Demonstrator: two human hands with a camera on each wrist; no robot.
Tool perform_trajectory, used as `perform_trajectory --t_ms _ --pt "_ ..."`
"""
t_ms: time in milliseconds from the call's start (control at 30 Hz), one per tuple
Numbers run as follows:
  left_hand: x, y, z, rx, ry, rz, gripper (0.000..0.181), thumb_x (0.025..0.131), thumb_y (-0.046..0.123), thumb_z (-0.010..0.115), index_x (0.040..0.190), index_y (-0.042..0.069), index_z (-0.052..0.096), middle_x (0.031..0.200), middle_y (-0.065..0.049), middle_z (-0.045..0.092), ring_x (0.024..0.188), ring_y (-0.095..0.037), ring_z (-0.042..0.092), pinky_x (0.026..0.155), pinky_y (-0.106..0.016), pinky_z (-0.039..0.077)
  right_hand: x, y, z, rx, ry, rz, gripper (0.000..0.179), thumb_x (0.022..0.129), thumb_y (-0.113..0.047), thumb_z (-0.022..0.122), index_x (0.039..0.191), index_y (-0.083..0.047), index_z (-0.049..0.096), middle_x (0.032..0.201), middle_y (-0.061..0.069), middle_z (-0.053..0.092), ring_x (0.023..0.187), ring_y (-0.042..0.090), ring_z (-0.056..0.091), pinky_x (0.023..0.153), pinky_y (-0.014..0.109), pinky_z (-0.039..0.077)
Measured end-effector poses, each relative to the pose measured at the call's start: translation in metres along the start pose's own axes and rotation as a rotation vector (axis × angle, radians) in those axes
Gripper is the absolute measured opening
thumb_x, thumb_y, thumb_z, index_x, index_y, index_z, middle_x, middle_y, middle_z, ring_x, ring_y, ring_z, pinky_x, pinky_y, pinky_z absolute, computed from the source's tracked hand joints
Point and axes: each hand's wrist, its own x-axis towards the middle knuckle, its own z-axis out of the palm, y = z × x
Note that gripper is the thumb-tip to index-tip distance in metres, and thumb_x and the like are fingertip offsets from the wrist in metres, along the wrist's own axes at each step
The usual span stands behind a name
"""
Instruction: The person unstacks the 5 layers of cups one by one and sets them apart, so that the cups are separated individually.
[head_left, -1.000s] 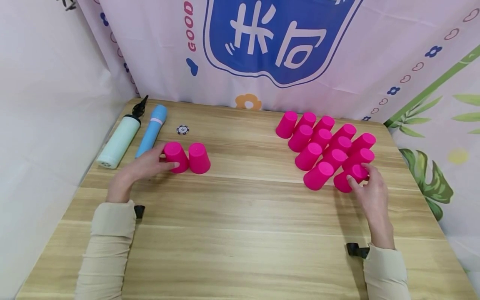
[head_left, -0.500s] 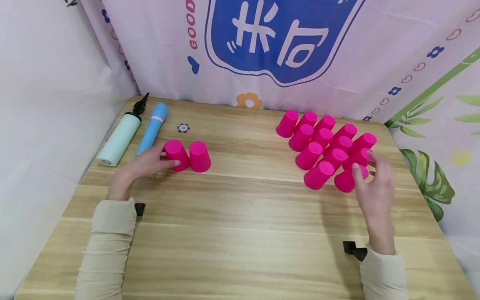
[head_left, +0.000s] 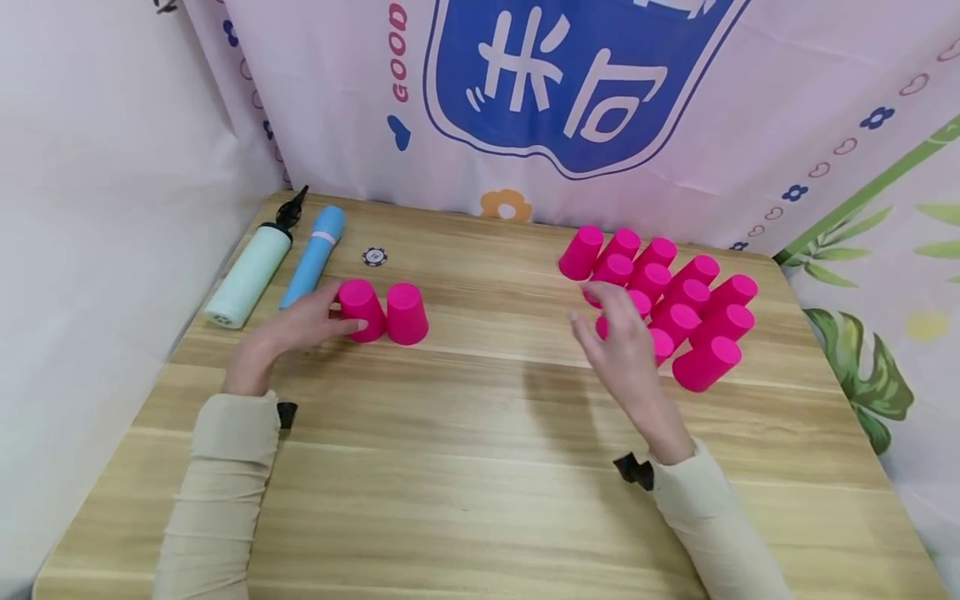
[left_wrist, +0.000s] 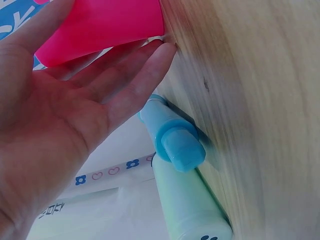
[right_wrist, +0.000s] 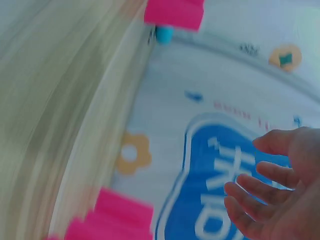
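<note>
Two pink cups stand upside down side by side on the left of the table. My left hand (head_left: 303,323) has its thumb in front of the left cup (head_left: 360,310) and its fingers behind it. In the left wrist view that cup (left_wrist: 110,30) sits between the thumb and the long fingers. The other cup (head_left: 407,313) stands just to its right. My right hand (head_left: 621,350) is raised with parted fingers and holds nothing. It overlaps the front left of a group of several upside-down pink cups (head_left: 690,297), one of which (head_left: 707,364) stands nearest the front.
Behind my left hand lie a mint-green hand pump (head_left: 251,273) with a black nozzle and a light blue microphone-shaped thing (head_left: 313,258). A poker chip (head_left: 374,256) lies beyond the two cups. A printed curtain (head_left: 360,108) hangs along the table's back edge.
My right hand has left the front right cup and moved left across the front of the group, holding nothing. My left hand stays at its cup. The head view has shifted slightly.
</note>
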Motion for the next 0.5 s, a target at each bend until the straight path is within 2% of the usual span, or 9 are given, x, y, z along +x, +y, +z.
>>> perform_trajectory --t_ms 200,300,500 --pt "0.001 0.002 -0.001 0.011 0.002 0.009 0.057 0.094 0.019 0.063 0.139 -0.002 0.034 0.135 -0.022 0.046 0.124 -0.041 0.046 0.102 -0.056 0.04 0.018 -0.021 0.041 0.06 -0.104 -0.047 0.04 0.089 -0.011 0.069 0.125 -0.002 0.056 0.119 0.014 0.059 0.105 0.03 0.058 0.081 0.041 0.054" --pt "0.002 0.002 0.0 0.007 0.009 0.004 0.058 0.094 0.02 0.064 0.139 -0.001 0.034 0.135 -0.021 0.046 0.124 -0.04 0.046 0.102 -0.055 0.041 0.024 -0.03 0.062 0.085 -0.19 -0.063 0.042 0.09 -0.014 0.068 0.128 -0.002 0.054 0.121 0.013 0.058 0.107 0.028 0.058 0.08 0.04 0.054" --pt "0.001 -0.001 0.0 0.015 0.014 -0.003 0.059 0.094 0.02 0.063 0.14 -0.001 0.033 0.135 -0.021 0.046 0.124 -0.04 0.046 0.103 -0.054 0.04 0.031 -0.049 0.105 0.114 -0.398 -0.076 0.057 0.09 -0.027 0.07 0.137 -0.004 0.047 0.133 0.014 0.053 0.121 0.028 0.052 0.093 0.045 0.051"
